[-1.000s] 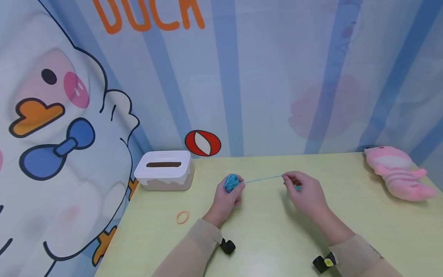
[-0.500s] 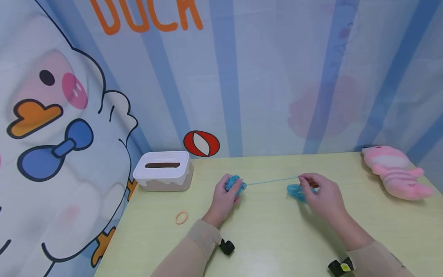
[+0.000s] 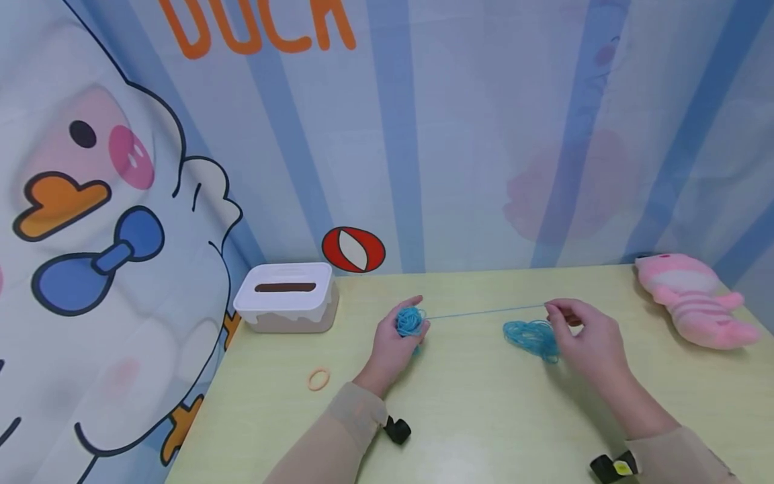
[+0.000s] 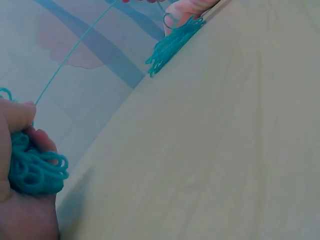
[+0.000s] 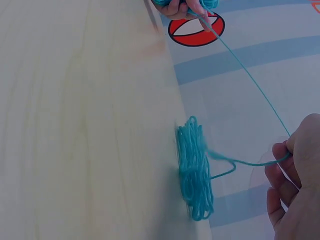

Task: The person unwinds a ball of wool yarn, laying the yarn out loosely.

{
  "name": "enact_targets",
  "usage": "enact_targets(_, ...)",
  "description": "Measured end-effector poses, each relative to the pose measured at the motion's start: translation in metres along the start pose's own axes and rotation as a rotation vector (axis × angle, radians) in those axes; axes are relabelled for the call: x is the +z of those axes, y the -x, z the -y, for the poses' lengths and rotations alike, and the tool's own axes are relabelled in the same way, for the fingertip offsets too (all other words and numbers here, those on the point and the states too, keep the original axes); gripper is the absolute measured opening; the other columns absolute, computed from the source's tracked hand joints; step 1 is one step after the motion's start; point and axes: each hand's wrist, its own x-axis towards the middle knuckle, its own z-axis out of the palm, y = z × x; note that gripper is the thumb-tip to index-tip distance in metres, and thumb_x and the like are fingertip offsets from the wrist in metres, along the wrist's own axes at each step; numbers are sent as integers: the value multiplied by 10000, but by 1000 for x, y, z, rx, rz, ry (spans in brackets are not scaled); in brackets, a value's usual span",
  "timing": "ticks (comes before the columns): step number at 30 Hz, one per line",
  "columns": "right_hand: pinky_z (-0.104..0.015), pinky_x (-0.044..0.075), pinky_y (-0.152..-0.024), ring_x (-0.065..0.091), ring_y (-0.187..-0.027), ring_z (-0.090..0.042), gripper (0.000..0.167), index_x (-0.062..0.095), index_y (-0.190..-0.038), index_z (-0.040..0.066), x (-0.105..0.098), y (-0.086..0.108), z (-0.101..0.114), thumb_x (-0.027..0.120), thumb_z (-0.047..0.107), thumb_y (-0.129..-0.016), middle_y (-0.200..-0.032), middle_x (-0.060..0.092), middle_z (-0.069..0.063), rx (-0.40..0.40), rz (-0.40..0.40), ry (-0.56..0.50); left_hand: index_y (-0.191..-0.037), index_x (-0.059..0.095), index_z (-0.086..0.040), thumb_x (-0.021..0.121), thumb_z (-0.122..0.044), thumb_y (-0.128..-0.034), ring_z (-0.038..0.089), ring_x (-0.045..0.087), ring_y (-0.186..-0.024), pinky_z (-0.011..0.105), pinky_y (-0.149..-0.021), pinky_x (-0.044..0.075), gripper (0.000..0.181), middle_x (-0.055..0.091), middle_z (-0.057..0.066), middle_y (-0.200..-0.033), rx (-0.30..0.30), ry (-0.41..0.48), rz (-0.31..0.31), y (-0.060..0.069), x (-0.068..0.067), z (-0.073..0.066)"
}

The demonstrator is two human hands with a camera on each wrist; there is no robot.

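Observation:
My left hand [image 3: 390, 346] grips a small wound ball of blue yarn [image 3: 409, 322]; loose loops of it bulge out below the fingers in the left wrist view. From the ball a taut strand [image 3: 484, 312] runs right to my right hand [image 3: 589, 336], whose thumb and index finger pinch it. On the table, just left of the right hand, lies a loose skein of blue yarn [image 3: 531, 339]. The right wrist view shows a slack length [image 5: 252, 164] linking that skein [image 5: 194, 170] to the pinched fingers.
A white and grey tissue box [image 3: 287, 299] stands at the back left of the table [image 3: 459, 417]. A pale orange ring [image 3: 318, 379] lies in front of it. At the back right is a pink plush toy [image 3: 695, 302]. A printed curtain [image 3: 459, 134] hangs behind.
My right hand has moved to the right, drawing the strand longer and uncovering the skein. The left hand stays in place while the ball has turned in its grip.

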Motion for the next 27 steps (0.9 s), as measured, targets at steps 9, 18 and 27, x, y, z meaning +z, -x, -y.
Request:
enact_targets(9, -140, 477, -713, 554, -858, 121, 239, 794, -1215, 55, -13, -1, -20, 680, 221, -1087, -1008, 823, -111, 77, 46, 60, -1377, 656, -29, 681, -141, -1098, 198, 713, -903, 221, -822, 613, 302, 796, 114, -1300, 36, 131, 24, -3, 0, 4)
enact_targets(18, -468, 576, -766, 749, -969, -381, 341, 787, -1232, 5, -13, -4, -36, 625, 277, -1106, -1115, 804, -219, 171, 260, 153, -1433, 560, 36, 613, -141, -1134, 147, 775, -853, 302, -838, 680, 351, 756, 107, -983, 33, 250, -16, -7, 0, 8)
enact_targets(27, -742, 482, -1014, 580, -1249, -586, 292, 762, -1276, -3, 15, -3, -2, 620, 88, -1038, -1318, 685, -323, 21, 112, 69, -1467, 532, -8, 599, -220, -1149, 132, 709, -744, 247, -768, 634, 388, 687, -4, -845, 19, 198, 18, -5, -2, 6)
